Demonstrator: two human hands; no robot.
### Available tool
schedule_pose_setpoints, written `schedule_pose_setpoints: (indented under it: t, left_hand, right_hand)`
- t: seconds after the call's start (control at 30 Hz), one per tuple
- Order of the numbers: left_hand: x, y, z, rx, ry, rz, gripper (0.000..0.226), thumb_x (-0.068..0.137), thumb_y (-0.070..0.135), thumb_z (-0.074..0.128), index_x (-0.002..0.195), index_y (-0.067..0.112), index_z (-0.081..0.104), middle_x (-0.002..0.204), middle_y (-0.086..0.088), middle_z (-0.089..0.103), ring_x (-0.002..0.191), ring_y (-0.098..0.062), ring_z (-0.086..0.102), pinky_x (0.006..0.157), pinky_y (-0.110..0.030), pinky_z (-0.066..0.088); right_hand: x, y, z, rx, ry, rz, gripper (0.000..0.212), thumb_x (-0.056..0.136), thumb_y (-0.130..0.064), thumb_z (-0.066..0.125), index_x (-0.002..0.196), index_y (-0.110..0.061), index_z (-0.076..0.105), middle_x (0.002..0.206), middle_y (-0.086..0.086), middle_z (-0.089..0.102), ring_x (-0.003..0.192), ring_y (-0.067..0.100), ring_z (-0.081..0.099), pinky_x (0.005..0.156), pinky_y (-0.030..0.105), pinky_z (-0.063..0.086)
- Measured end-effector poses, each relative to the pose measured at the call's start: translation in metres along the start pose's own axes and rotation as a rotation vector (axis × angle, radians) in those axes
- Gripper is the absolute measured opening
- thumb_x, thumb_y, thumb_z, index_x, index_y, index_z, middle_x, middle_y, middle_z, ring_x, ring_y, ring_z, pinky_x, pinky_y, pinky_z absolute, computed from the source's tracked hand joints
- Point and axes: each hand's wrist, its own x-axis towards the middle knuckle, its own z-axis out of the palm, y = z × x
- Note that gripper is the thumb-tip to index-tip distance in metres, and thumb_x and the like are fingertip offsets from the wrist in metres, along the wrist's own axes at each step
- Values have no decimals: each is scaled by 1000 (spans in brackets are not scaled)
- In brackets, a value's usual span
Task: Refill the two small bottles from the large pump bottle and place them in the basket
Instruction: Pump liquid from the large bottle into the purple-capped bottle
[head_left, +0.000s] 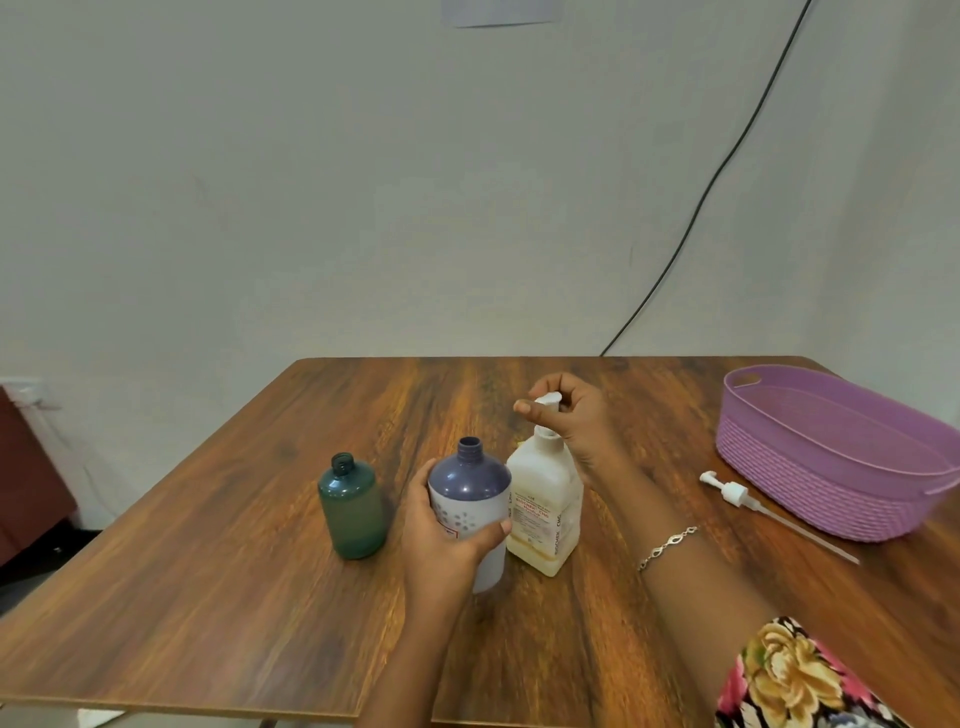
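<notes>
- The wall is pale and fills the upper half of the view. A dark cable runs down it to the far edge of the surface.
- The surface is brown wood grain and carries every thing of the task.
- The basket is lilac and oval with a ribbed wall. It sits at the far right of the surface, well apart from the bottles.
- The sleeve on the right arm is flower-printed and shows at the bottom right.
- The pump bottle is cream-white with a label and stands upright near the middle of the surface. Its pump head is on top.
- The purple bottle has no cap on its neck. It is just left of the pump bottle, and the two look to be touching.
- The green bottle is also uncapped. It stands upright alone, left of the purple bottle with a gap between them.
- The right hand is at the top of the pump bottle, with its fingers curled round the pump head.
- The left hand is wrapped round the body of the purple bottle, with the thumb across its front.
- A loose pump, white with a long dip tube, lies flat on the surface just beside the basket's near wall.
- A bracelet, a thin silver chain, circles the right wrist.
</notes>
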Motion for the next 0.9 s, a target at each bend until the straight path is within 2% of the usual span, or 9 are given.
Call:
schedule_pose_setpoints:
  t: [0.1,0.13,0.27,0.47,0.53,0.6,0.67,0.73,0.9]
  left_hand:
    - [0,2,0,2,-10,11,86,55,12,87,122,33,37,112,18,51,101,-1,51,82,-24,45]
    - [0,2,0,3,-15,14,86,55,12,87,122,34,37,112,18,52,101,-1,51,83,-25,45]
    - [0,5,2,-14,-32,11,85,57,10,87,121,34,37,111,20,51,100,1,52,80,-21,45]
    - [0,9,5,-19,-69,9,84,57,7,86,121,34,39,112,18,53,101,-1,53,77,-20,45]
    - [2,11,4,-10,-95,10,80,56,5,86,114,38,42,110,18,54,97,4,54,71,-12,44]
    - [4,12,5,16,-114,8,77,54,4,85,107,40,43,107,19,54,94,6,54,66,-10,43]
    - [5,12,7,38,-120,10,80,52,5,86,111,37,43,108,16,54,97,-2,55,71,-15,43]
    - [6,13,9,73,-131,16,84,51,7,86,119,32,42,111,11,54,100,-8,54,76,-21,44]
    - [9,15,17,102,-170,6,86,52,7,86,124,25,43,115,6,52,103,-13,52,77,-26,46]
  right_hand:
    - [-1,3,-3,38,8,-9,9,73,-21,70,75,-17,61,66,-5,60,58,5,53,56,21,46]
    - [-2,4,-5,69,4,8,5,79,-21,65,78,-17,63,70,-1,61,61,10,54,59,26,47]
    - [-3,5,-11,116,15,54,14,90,-8,53,87,-14,65,86,9,62,75,24,55,70,40,48]
    - [-5,-2,-9,143,115,18,17,86,0,56,80,-13,66,77,3,64,68,15,56,62,26,50]
    - [-5,-5,-13,121,142,-1,18,85,0,57,79,-14,67,78,2,65,70,15,57,66,29,50]
    - [-6,-7,-18,74,169,-17,20,84,0,59,77,-17,68,80,3,66,75,20,58,72,37,49]
    - [-9,-8,-21,28,189,-29,25,83,-1,60,74,-23,69,81,4,67,78,23,58,76,42,49]
    - [-13,-8,-24,-27,196,-42,27,83,-3,62,72,-26,71,81,2,68,79,23,60,75,41,50]
    - [-22,-8,-33,-182,225,-68,27,82,-9,64,72,-33,69,77,-12,69,75,10,65,69,27,53]
